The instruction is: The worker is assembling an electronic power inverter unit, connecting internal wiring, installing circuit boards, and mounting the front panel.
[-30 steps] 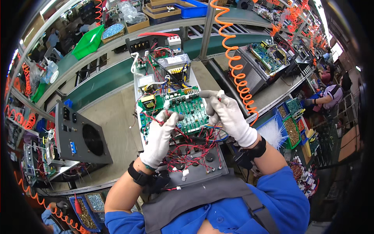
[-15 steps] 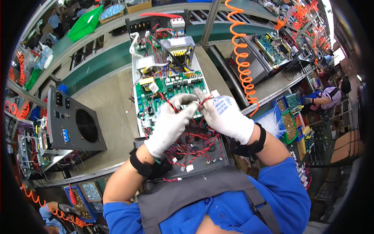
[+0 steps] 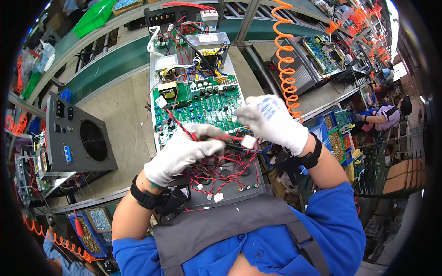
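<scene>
My left hand (image 3: 186,152), in a white glove, is closed round a red and black twisted wire lead (image 3: 177,120) over the near end of the circuit board. One white plug (image 3: 161,101) of that lead sticks out toward the board's left side. A larger white plug (image 3: 249,141) pokes out to the right of my fingers. My right hand (image 3: 272,123), gloved too, hovers by the right edge of the green circuit board (image 3: 216,108), fingers loosely bent and apart, with nothing visible in them. Below both hands lies a tangle of red and black wires (image 3: 225,177) on a dark metal panel.
A dark grey case with a round fan (image 3: 93,139) stands on the bench at left. An orange coiled hose (image 3: 286,60) hangs at right, before another opened unit (image 3: 299,66). Small-parts bins (image 3: 338,142) sit at right; a person (image 3: 386,117) works beyond.
My hands have moved apart: the right one has let go of the wire lead and shifted right. The left has drawn back nearer me with the lead, whose white plugs now show.
</scene>
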{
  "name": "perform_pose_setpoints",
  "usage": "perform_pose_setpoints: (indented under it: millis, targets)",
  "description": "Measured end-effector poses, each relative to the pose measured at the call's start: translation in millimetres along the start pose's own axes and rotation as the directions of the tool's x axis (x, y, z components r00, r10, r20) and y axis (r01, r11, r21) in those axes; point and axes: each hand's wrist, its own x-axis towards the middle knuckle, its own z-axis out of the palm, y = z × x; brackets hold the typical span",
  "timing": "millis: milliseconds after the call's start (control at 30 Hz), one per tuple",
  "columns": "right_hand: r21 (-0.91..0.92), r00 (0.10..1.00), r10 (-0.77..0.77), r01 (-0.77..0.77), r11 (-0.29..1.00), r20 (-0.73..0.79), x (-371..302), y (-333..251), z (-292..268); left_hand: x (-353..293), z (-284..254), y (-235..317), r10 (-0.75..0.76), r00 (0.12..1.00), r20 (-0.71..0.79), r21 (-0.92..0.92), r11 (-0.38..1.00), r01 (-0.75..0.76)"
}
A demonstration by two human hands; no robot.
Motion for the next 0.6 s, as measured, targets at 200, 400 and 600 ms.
perform_pose_setpoints:
  millis: [200, 400, 600]
  targets:
    - [-0.149, 0.902, -0.343, 0.389, 0.909, 0.260, 16.0, 0.7, 14.9, 2.7, -9.8, -19.9, -0.005, 0.938, -0.347, -0.167, 0.984, -0.056]
    - [-0.146, 0.857, -0.429, 0.482, 0.864, 0.286, 24.0, 4.0, 19.8, 3.1, -11.8, -19.2, 0.036, 0.943, -0.332, -0.089, 0.994, -0.070]
    - [-0.201, 0.857, -0.255, 0.374, 0.905, 0.449, 21.1, -6.4, 20.5, 5.5, -10.0, -20.3, 0.057, 0.954, -0.295, -0.114, 0.989, -0.094]
